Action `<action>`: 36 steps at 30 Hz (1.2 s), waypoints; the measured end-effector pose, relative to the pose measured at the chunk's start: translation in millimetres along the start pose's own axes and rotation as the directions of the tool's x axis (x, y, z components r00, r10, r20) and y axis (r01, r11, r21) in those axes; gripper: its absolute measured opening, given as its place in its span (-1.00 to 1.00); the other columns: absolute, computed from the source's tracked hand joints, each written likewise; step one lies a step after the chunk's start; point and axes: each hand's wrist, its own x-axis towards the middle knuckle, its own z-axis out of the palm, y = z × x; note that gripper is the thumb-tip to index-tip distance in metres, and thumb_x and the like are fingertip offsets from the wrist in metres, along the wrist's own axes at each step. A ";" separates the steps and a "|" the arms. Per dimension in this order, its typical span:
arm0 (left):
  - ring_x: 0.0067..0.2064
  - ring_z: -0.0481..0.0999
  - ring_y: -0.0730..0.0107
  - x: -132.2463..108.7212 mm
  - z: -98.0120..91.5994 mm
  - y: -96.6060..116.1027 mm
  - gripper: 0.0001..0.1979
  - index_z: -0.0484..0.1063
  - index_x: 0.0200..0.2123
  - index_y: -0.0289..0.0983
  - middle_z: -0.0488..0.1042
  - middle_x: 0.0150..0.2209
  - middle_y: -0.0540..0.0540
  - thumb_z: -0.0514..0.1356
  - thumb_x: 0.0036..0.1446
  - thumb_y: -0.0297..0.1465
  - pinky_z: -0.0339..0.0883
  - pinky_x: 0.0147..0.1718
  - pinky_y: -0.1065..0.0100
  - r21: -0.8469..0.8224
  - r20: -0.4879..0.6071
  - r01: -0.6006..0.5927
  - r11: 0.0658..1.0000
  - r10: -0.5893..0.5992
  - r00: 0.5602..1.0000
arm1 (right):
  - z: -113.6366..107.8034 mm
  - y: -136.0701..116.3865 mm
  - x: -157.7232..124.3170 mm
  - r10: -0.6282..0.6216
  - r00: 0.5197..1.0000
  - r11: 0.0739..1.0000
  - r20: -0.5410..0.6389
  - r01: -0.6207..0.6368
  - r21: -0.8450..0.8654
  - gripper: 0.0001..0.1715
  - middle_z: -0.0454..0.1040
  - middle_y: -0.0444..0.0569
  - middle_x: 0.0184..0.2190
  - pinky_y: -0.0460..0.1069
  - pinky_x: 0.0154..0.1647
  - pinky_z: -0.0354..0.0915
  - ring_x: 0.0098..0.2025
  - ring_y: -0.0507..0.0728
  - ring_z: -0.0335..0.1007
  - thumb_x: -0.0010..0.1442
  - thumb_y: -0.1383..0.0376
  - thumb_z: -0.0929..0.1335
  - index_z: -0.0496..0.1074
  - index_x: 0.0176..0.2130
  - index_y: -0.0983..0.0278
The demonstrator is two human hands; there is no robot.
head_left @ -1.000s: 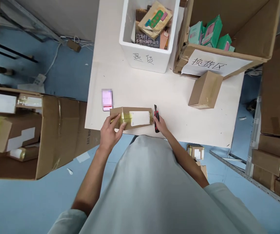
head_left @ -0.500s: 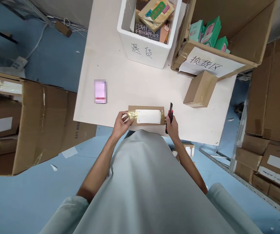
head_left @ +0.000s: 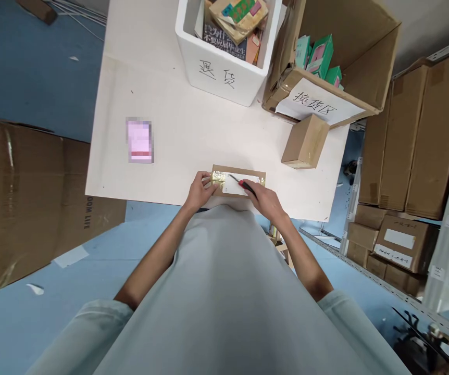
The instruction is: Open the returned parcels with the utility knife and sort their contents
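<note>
A small taped cardboard box [head_left: 233, 170] lies at the table's near edge. A white label [head_left: 231, 186] covers much of its top, with shiny tape at both ends. My left hand [head_left: 201, 190] grips the box's left end, thumb on the near side and fingers on the far side. In my right hand [head_left: 266, 201] is a box cutter [head_left: 245, 184] with red and black parts. Its blade points left, above or touching the label; I cannot tell which. Part of its handle is hidden by my fingers.
Behind stand a white foam bin [head_left: 224, 78] of books and a large open carton [head_left: 373, 78] with green boxes. A closed brown box [head_left: 306, 140] sits before the carton. A blurred pink item [head_left: 140, 140] lies left. Shelving with cartons [head_left: 400, 242] is right; a big carton [head_left: 33, 208] is left.
My right hand has moved from the box's right end to over its top, turning the box cutter from upright to pointing left. My left hand still holds the left end. The view has shifted right.
</note>
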 end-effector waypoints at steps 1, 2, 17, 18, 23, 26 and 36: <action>0.32 0.58 -0.08 -0.3 -0.1 -0.9 -0.48 0.27 -0.03 -0.12 0.50 0.22 -0.20 0.43 0.05 -0.14 0.65 0.05 0.07 -0.001 0.007 -0.012 1.000 0.012 1.000 | -1.8 -11.5 5.1 -0.020 0.997 0.997 0.070 0.025 -0.076 -0.42 0.63 0.06 0.14 0.04 0.00 0.44 0.09 0.28 0.62 0.70 0.08 0.14 0.25 0.55 0.06; 0.32 0.58 -0.08 -0.7 -0.2 -1.6 -0.48 0.27 -0.02 -0.12 0.49 0.21 -0.20 0.42 0.05 -0.15 0.65 0.04 0.09 -0.001 0.013 -0.024 1.000 0.024 1.000 | -2.9 -21.5 10.5 -0.028 0.991 0.987 0.134 0.049 -0.153 -0.40 0.63 0.07 0.11 0.04 -0.02 0.43 0.06 0.28 0.63 0.70 0.07 0.13 0.20 0.58 0.03; 0.29 0.59 -0.05 -3.9 1.3 -2.4 -0.48 0.38 0.14 -0.14 0.47 0.25 -0.21 0.39 0.13 -0.28 0.66 0.13 0.02 -0.012 0.039 -0.089 0.996 0.090 0.995 | -30.3 -67.6 41.4 -0.001 0.905 0.815 0.425 0.247 -0.523 -0.20 0.57 0.22 0.14 0.08 -0.05 0.41 0.03 0.29 0.64 0.55 0.46 0.14 -0.01 0.63 0.11; 0.29 0.59 -0.07 -3.4 0.4 -1.6 -0.51 0.42 0.13 -0.14 0.46 0.26 -0.22 0.39 0.13 -0.29 0.66 0.13 -0.01 0.003 0.053 -0.094 0.996 0.093 0.994 | -31.0 -70.0 43.7 -0.008 0.902 0.808 0.432 0.260 -0.529 -0.21 0.57 0.23 0.13 0.08 -0.06 0.41 0.01 0.28 0.64 0.54 0.47 0.14 0.02 0.62 0.12; 0.24 0.62 -0.10 2.4 -5.9 1.0 -0.53 0.53 0.12 -0.15 0.48 0.22 -0.23 0.37 0.11 -0.31 0.61 0.23 -0.13 0.067 0.077 -0.098 0.993 0.092 0.993 | -27.7 -78.5 56.7 -0.040 0.898 0.798 0.439 0.293 -0.527 -0.26 0.56 0.25 0.16 0.11 -0.05 0.43 0.02 0.31 0.65 0.54 0.49 0.15 0.11 0.58 0.16; 0.23 0.63 -0.06 5.8 -7.2 1.9 -0.54 0.56 0.09 -0.15 0.52 0.20 -0.21 0.38 0.08 -0.31 0.52 0.33 -0.16 0.085 0.069 -0.115 0.990 0.109 0.992 | -26.9 -73.2 56.4 -0.027 0.906 0.816 0.422 0.264 -0.514 -0.31 0.58 0.26 0.14 0.12 -0.04 0.43 0.04 0.32 0.65 0.55 0.48 0.15 0.17 0.55 0.18; 0.27 0.60 -0.14 0.6 -0.5 4.3 -0.52 0.55 0.09 -0.15 0.55 0.26 -0.23 0.40 0.08 -0.25 0.62 0.20 -0.12 0.084 0.027 -0.057 0.995 0.055 0.998 | -55.2 12.7 -6.2 0.167 0.906 0.822 0.389 0.090 -0.562 -0.20 0.61 0.26 0.11 0.10 -0.11 0.37 0.04 0.31 0.66 0.48 0.55 0.17 0.19 0.57 0.14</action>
